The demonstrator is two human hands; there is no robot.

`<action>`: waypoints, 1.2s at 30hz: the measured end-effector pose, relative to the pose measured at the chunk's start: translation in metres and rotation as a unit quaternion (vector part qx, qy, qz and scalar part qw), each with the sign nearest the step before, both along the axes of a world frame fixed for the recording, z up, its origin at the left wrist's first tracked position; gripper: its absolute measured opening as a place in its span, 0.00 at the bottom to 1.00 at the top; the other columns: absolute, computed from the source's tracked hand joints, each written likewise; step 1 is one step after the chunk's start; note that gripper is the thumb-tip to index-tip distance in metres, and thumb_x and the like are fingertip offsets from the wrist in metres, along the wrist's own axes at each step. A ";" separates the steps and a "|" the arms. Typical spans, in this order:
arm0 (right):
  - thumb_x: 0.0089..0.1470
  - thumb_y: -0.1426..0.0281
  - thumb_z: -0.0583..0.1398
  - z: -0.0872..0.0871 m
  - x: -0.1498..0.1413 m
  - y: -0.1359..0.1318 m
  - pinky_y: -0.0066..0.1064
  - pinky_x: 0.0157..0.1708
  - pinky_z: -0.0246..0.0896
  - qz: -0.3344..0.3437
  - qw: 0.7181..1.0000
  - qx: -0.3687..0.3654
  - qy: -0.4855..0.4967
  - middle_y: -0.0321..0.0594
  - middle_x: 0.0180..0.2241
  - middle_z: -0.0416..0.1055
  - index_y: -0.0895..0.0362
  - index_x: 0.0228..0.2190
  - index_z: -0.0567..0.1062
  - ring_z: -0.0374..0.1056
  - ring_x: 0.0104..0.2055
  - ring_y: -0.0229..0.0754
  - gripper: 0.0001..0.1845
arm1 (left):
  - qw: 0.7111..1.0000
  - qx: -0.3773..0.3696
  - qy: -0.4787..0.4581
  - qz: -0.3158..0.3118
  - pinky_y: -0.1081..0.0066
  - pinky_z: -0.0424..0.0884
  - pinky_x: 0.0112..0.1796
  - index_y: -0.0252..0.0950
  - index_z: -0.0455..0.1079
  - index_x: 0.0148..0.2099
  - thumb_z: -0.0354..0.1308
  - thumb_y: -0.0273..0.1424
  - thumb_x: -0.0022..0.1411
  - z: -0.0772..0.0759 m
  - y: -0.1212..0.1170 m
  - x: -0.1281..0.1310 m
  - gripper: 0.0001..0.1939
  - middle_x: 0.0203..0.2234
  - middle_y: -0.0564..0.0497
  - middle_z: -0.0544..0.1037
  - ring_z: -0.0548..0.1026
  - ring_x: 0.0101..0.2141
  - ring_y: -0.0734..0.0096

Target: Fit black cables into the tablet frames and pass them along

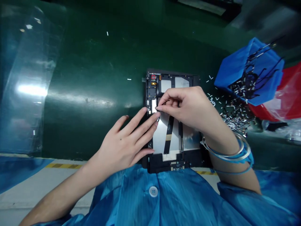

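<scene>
The opened device (160, 138) lay on a green surface (94, 56); the left hand (124, 144) touched its edge, fingers apart; the right hand (188, 102) pinched fingertips together, contents unclear.

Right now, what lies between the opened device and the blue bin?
In the head view, small white bits lie scattered on the green surface between the opened device and blue bin.

1. A clear plastic sheet (25, 125) lay on the left of the green tabletop (94, 56).
2. At right, a blue bin (231, 70) held black strands (250, 80).
3. Small white scraps (237, 114) lay scattered beside it.
4. A red object (293, 83) stood just beyond, near crumpled clear plastic (290, 128).
</scene>
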State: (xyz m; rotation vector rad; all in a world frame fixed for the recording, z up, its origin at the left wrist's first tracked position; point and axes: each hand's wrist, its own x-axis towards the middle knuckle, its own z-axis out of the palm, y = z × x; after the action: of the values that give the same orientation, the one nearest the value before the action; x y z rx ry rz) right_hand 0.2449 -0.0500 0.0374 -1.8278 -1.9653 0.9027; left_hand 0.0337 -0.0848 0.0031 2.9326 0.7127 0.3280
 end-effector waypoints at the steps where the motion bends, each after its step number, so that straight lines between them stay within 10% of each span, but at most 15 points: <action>1: 0.48 0.76 0.64 0.000 -0.001 0.000 0.27 0.23 0.53 -0.002 1.000 0.002 -0.004 0.31 0.18 0.69 0.55 0.22 0.75 0.61 0.22 0.32 0.06 | 1.000 0.008 0.009 -0.013 0.55 0.62 0.50 0.32 0.63 0.62 0.40 0.43 0.71 0.001 0.002 0.000 0.27 0.62 0.43 0.62 0.60 0.61 0.47; 10: 0.57 0.71 0.58 0.002 0.005 -0.026 0.27 0.26 0.56 -0.005 0.981 0.161 -0.107 0.31 0.23 0.70 0.55 0.43 0.75 0.63 0.24 0.33 0.11 | 0.997 0.041 0.044 -0.047 0.57 0.65 0.47 0.31 0.68 0.58 0.39 0.40 0.72 0.012 0.010 0.002 0.25 0.61 0.44 0.64 0.65 0.57 0.48; 20: 0.60 0.80 0.50 -0.019 0.014 -0.047 0.27 0.23 0.51 0.163 0.901 0.290 -0.279 0.37 0.25 0.68 0.56 0.49 0.74 0.62 0.29 0.36 0.21 | 0.998 0.028 0.022 -0.045 0.55 0.64 0.47 0.30 0.68 0.57 0.38 0.42 0.72 0.008 0.009 0.002 0.27 0.61 0.42 0.65 0.65 0.57 0.46; 27: 0.62 0.75 0.51 -0.005 0.019 -0.054 0.28 0.27 0.55 0.088 0.929 0.266 -0.241 0.37 0.28 0.70 0.55 0.52 0.72 0.65 0.32 0.37 0.19 | 0.995 -0.082 -0.055 -0.013 0.54 0.62 0.53 0.34 0.58 0.64 0.46 0.44 0.69 0.007 0.006 -0.005 0.28 0.63 0.43 0.62 0.59 0.61 0.47; 32: 0.61 0.71 0.55 0.001 0.042 -0.107 0.27 0.25 0.57 -0.084 0.936 0.258 -0.223 0.35 0.23 0.70 0.57 0.52 0.72 0.64 0.24 0.34 0.18 | 0.947 -0.170 -0.181 0.202 0.54 0.56 0.57 0.38 0.50 0.67 0.48 0.35 0.68 0.001 -0.035 -0.012 0.28 0.63 0.41 0.60 0.58 0.62 0.52; 36: 0.61 0.59 0.54 -0.008 0.047 -0.139 0.27 0.18 0.53 -0.131 0.950 0.163 -0.232 0.34 0.16 0.67 0.62 0.47 0.76 0.62 0.17 0.34 0.23 | 0.940 -0.194 -0.149 0.236 0.53 0.53 0.58 0.36 0.53 0.66 0.48 0.36 0.68 -0.005 -0.072 -0.002 0.26 0.64 0.39 0.58 0.54 0.64 0.52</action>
State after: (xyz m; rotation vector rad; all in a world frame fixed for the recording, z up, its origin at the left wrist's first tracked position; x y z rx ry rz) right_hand 0.2919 -0.1891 0.0293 -2.1568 -1.9000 0.0542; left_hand 0.0319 -0.1568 -0.0023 2.2523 1.2595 0.5791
